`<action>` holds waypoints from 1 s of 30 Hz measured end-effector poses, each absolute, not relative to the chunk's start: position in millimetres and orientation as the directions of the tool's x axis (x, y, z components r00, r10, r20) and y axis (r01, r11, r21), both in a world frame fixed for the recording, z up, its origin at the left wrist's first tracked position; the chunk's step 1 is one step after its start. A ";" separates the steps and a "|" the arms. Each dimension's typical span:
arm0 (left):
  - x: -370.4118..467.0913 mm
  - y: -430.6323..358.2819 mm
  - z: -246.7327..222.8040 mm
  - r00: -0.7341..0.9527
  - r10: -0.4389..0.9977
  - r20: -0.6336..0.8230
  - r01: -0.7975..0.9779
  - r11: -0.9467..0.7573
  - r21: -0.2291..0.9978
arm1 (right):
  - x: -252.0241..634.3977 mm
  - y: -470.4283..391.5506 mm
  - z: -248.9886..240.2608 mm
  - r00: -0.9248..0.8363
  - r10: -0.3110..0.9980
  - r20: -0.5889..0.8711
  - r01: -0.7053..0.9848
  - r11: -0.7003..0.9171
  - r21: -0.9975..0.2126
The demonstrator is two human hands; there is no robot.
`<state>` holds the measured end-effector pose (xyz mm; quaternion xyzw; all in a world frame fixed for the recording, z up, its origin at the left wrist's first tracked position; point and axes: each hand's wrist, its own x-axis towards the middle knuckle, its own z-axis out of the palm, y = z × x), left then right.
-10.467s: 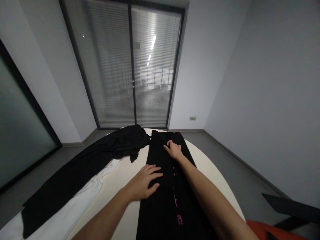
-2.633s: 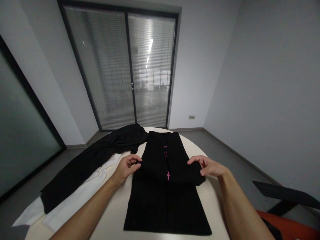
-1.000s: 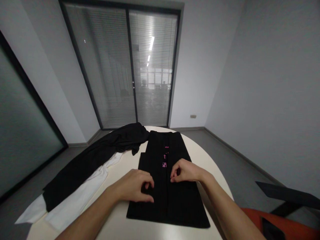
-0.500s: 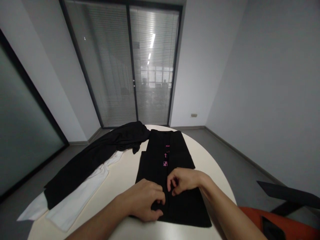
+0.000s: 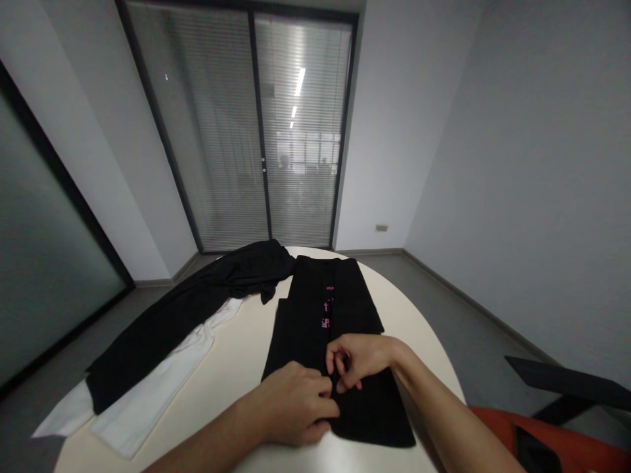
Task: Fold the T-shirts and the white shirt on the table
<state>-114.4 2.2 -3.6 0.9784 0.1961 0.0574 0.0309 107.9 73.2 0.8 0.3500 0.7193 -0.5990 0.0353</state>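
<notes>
A folded black garment with pink print, probably a shirt (image 5: 308, 335), lies flat on the round table, a seam or edge running down its middle. My left hand (image 5: 298, 404) rests at its near left part, fingers curled down and pinching the black cloth; it hides the near left corner. Just to the right, my right hand (image 5: 357, 361) is bent at the wrist over the middle, with fingertips and thumb drawn together on the fabric near the middle edge. The two hands are close but apart.
Left of the shirt lie a rumpled black garment (image 5: 177, 312) and, partly beneath it, a white garment (image 5: 152, 401) reaching over the left edge. The white round table (image 5: 419, 315) bears everything. An orange chair (image 5: 576, 437) with a black armrest stands at right, glass doors (image 5: 300, 197) behind.
My left hand has moved slightly right and nearer to me, its fingers closing on the cloth and covering the near left corner. The right hand has shifted a little left and its fingers are curled tighter.
</notes>
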 end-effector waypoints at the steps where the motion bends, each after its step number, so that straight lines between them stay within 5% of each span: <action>1: -113.3 2.0 -4.7 0.908 0.405 0.104 0.396 -0.913 0.092 | 107.9 73.0 1.2 -0.757 0.460 -0.464 0.538 0.034 -0.842; 11: -109.2 14.1 -8.3 0.650 0.739 0.178 0.530 -0.608 0.591 | 106.2 65.5 17.5 -0.720 0.562 -0.407 0.554 0.112 -0.825; 19: -109.1 27.3 -28.5 0.424 0.902 0.080 0.352 -0.245 0.903 | 99.3 68.7 7.9 -0.739 0.626 -0.249 0.540 0.329 -0.775; 25: -114.9 35.3 -22.7 0.391 0.920 -0.006 0.258 -0.103 0.961 | 101.7 72.5 11.6 -0.769 0.630 -0.111 0.410 0.352 -0.841; 30: -134.6 47.7 -2.7 0.294 0.940 0.171 0.228 -0.243 0.943 | 112.4 80.1 17.3 -0.635 0.772 0.039 0.374 0.350 -0.859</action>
